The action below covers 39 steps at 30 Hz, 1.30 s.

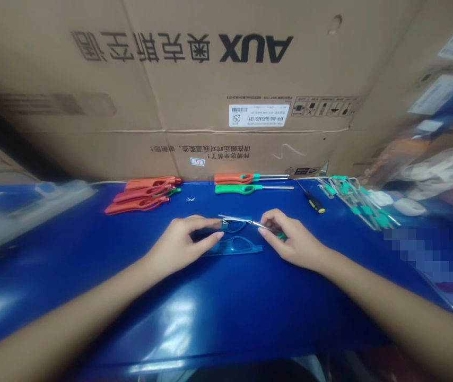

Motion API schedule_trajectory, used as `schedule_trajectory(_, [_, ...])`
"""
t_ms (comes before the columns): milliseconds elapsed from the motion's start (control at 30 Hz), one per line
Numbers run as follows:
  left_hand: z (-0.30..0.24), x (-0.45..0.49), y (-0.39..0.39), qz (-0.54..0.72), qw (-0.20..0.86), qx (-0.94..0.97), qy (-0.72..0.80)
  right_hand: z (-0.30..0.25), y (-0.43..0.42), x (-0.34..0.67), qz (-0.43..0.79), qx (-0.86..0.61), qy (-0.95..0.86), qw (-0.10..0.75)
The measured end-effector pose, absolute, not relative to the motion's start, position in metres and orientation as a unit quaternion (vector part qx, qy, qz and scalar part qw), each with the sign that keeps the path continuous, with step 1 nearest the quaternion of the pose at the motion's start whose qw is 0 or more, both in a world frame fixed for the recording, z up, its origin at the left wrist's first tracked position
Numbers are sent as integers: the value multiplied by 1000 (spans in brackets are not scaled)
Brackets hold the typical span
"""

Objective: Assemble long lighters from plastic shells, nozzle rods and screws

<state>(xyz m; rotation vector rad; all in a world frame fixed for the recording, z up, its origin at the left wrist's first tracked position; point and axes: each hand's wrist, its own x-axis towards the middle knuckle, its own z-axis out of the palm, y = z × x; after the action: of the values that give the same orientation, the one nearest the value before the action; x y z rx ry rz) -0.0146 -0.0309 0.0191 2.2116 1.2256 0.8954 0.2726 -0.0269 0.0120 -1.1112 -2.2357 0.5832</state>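
Observation:
My left hand (182,241) rests on the blue table (226,307), its fingers pinched on one end of a blue plastic lighter shell (234,245) that lies flat between my hands. My right hand (288,239) is closed round a thin metal tube with a green part (250,222), holding it over the shell. The tube's tip reaches toward my left fingertips. Both hands are close together at the table's middle.
Several orange lighter shells (142,196) lie at the back left. An orange lighter (246,178) and a green lighter (250,188) lie by the big cardboard box (226,79). A black and yellow screwdriver (311,199) and a pile of green-tipped tubes (354,204) sit at the right.

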Motion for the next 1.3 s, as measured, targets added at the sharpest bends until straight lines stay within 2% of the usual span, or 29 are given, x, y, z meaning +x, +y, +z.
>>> schedule_trajectory(300, [13,-7,-33,347,343,751,445,21,-30,279,138,-389,-872,263])
schedule_trajectory(667, [11,-13,-28,406,238,793,388,29,-30,286,80,-323,-927,171])
schedule_trajectory(833, [13,-11,-32,382,271,781,413,30,-29,288,55,-356,-919,162])
schedule_trajectory(967, [15,-9,-37,356,284,771,445,31,-29,289,33,-356,-927,111])
schedule_trajectory(1300, [16,-15,-32,369,156,840,365,43,-37,286,174,-375,-908,70])
